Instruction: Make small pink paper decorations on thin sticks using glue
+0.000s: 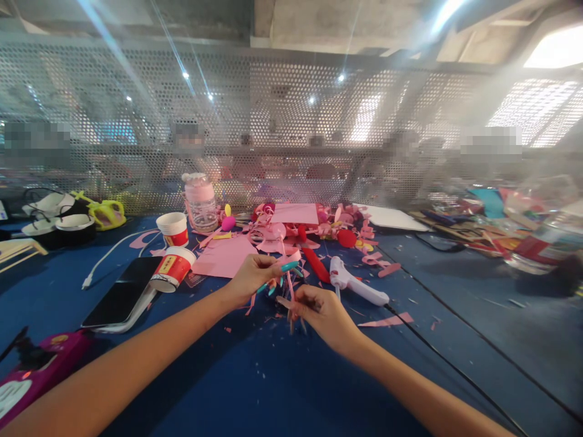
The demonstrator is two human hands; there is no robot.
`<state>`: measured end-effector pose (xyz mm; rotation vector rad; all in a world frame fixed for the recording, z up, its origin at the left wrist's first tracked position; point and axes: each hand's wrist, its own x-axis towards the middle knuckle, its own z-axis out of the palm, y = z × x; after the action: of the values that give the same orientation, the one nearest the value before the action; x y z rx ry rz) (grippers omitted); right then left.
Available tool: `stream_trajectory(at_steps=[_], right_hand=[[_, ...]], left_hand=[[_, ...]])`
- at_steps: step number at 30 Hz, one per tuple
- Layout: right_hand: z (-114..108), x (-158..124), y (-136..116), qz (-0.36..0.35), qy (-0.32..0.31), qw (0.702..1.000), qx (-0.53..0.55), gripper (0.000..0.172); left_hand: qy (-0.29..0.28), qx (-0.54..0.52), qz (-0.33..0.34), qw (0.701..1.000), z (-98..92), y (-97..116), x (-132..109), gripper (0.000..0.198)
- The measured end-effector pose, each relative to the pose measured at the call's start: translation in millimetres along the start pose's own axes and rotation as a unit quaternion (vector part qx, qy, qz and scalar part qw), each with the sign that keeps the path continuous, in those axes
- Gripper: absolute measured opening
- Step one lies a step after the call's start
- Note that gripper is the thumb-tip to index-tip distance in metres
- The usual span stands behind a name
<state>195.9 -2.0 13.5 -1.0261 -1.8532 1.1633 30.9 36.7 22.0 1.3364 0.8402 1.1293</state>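
Note:
Fingers closed, my left hand (252, 279) pinches a pink strip (291, 286) that looks like paper or foam, close to its curled upper part. The strip runs down to my right hand (321, 312), whose thumb and fingers are closed on its lower end. Both hands are raised near the middle of the blue table (264, 382), and the fingertips partly hide the strip. A white hot glue gun (359, 285) lies just right of my right hand. Beyond my left hand is a pink sheet (223, 256), beside a pile of pink and red cut pieces (325, 233).
Two paper cups (172, 226), one tipped over, and a black phone (122, 291) are on the left. A magenta power strip (50, 367) lies front left. A pink-lidded bottle (201, 203) stands before the perforated metal screen (291, 109). The glue gun's black cable (449, 358) crosses the right side.

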Motion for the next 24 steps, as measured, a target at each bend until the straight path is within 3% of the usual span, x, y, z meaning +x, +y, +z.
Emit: stream_trajectory(at_steps=[24], right_hand=[[-1.7,1.2,-4.7,0.010,0.001,0.999,0.046,0.037]], left_hand=[[-0.008,0.007,0.008,1.000,-1.7,0.8,0.3,0.039]])
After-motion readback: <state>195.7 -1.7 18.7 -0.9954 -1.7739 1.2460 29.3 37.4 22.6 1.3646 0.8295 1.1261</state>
